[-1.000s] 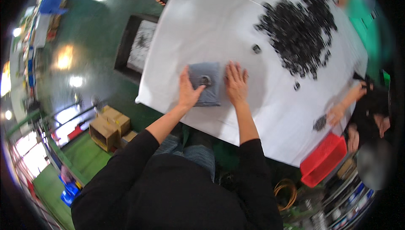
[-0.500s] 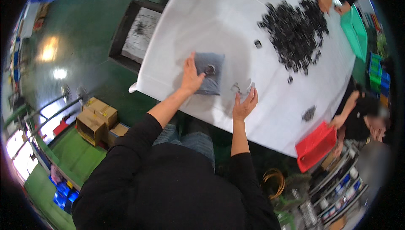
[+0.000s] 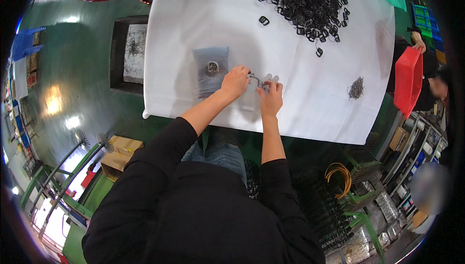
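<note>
My left hand (image 3: 236,83) is closed, its fingertips pinching one end of a thin, dark, curved wire piece (image 3: 255,76). My right hand (image 3: 271,99) has thumb and fingers pinched at the other end of this piece, low over the white tablecloth. Small roundish grey shapes (image 3: 272,77) show just beyond the right fingertips; their kind is too small to tell. Left of my hands lies a flat grey-blue fabric pad (image 3: 209,81) with a small shiny metal-like object (image 3: 212,67) on it.
A heap of black buckle-like parts (image 3: 310,2) covers the table's far right, one stray part (image 3: 263,20) beside it. A small pile of thin wire pieces (image 3: 356,89) lies right. A co-worker's hand (image 3: 418,41) holds a red tray (image 3: 409,80). A dark-rimmed box (image 3: 116,56) stands left.
My left hand has left the pad and moved right to the wire piece. Both hands now meet at it, and my right hand has closed. The view has shifted; the red tray is lifted.
</note>
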The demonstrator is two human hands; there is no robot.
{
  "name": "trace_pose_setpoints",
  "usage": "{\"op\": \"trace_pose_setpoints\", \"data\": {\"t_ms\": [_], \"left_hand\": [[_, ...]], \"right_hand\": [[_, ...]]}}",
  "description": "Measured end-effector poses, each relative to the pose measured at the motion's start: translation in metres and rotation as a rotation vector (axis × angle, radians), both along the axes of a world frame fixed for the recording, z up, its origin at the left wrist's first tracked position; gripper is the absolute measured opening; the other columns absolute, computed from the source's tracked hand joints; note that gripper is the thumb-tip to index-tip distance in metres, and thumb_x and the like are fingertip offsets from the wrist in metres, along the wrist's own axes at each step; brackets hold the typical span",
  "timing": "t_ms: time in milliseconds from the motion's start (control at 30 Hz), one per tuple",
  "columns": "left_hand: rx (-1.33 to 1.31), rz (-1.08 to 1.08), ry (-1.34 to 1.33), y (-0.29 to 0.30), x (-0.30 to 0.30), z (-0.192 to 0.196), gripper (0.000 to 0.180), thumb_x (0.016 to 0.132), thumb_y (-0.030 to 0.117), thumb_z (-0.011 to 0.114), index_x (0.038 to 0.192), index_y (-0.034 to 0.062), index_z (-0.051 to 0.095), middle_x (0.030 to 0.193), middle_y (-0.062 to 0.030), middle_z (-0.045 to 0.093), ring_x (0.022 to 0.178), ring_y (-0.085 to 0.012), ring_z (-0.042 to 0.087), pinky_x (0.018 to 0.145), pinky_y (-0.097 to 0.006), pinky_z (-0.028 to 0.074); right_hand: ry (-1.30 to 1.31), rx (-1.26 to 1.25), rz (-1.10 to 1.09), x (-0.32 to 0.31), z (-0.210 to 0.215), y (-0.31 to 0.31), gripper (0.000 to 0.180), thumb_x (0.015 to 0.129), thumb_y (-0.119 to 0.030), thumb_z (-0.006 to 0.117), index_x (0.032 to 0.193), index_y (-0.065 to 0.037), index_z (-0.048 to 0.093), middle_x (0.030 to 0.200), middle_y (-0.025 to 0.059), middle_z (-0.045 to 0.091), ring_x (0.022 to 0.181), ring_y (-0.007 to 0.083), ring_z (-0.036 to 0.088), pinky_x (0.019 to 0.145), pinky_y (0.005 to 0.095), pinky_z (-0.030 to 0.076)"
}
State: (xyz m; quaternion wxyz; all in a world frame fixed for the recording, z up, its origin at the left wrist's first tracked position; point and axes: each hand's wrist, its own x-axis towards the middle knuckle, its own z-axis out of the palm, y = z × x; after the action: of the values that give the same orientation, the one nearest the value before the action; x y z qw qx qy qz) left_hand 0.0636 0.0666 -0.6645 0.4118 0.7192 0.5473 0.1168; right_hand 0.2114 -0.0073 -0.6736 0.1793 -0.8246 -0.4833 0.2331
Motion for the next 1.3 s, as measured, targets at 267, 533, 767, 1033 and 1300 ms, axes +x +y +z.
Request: {"op": "trace_pose_setpoints", "data": {"t_ms": [267,533,767,1033,1300], "left_hand": [[0.058,-0.005,0.07,0.001,0.031,-0.007,0.025,0.079,0.012,0.067,0.102,0.0057,0.056,0.099,-0.0123,0.057,0.096,-0.032,0.058,0.08,-0.042,0.05],[-0.036,0.09,0.047,0.006,0.013,-0.01,0.025,0.081,0.012,0.067,0.103,0.0054,0.056,0.1,-0.0121,0.058,0.092,-0.0316,0.059,0.076,-0.042,0.049],[0.027,0.095,0.078,0.003,0.021,-0.004,0.023,0.079,0.013,0.07,0.097,0.0076,0.057,0.095,-0.0094,0.057,0.096,-0.0296,0.058,0.076,-0.04,0.05],[0.1,0.013,0.155,0.004,0.024,-0.006,0.018,0.076,0.015,0.071,0.09,0.0093,0.061,0.092,-0.008,0.057,0.091,-0.0288,0.057,0.076,-0.04,0.05],[0.087,-0.185,0.192,0.014,0.018,-0.014,0.019,0.076,0.02,0.07,0.087,0.0093,0.058,0.092,-0.0077,0.056,0.092,-0.0276,0.057,0.076,-0.039,0.05]], "right_hand": [[-0.267,-0.112,0.1,-0.009,-0.014,0.0,0.015,0.081,-0.023,0.067,0.088,-0.012,0.06,0.096,0.0052,0.056,0.088,0.0251,0.057,0.07,0.0403,0.042],[-0.332,-0.157,-0.173,0.101,0.011,0.009,0.015,0.085,-0.022,0.062,0.096,-0.012,0.059,0.1,0.0066,0.056,0.091,0.0257,0.056,0.075,0.0423,0.041],[-0.234,-0.004,0.253,0.065,0.011,0.006,0.031,0.073,-0.024,0.075,0.1,-0.017,0.062,0.104,0.0039,0.057,0.099,0.0221,0.056,0.079,0.0409,0.039],[-0.236,-0.014,0.148,0.016,-0.003,-0.003,0.032,0.073,-0.03,0.075,0.095,-0.013,0.059,0.096,0.0001,0.056,0.094,0.0198,0.055,0.078,0.0385,0.037],[-0.246,-0.015,0.267,0.023,-0.005,-0.001,0.019,0.079,-0.022,0.069,0.092,-0.012,0.06,0.093,0.0015,0.056,0.092,0.0208,0.055,0.078,0.0405,0.037]]}}
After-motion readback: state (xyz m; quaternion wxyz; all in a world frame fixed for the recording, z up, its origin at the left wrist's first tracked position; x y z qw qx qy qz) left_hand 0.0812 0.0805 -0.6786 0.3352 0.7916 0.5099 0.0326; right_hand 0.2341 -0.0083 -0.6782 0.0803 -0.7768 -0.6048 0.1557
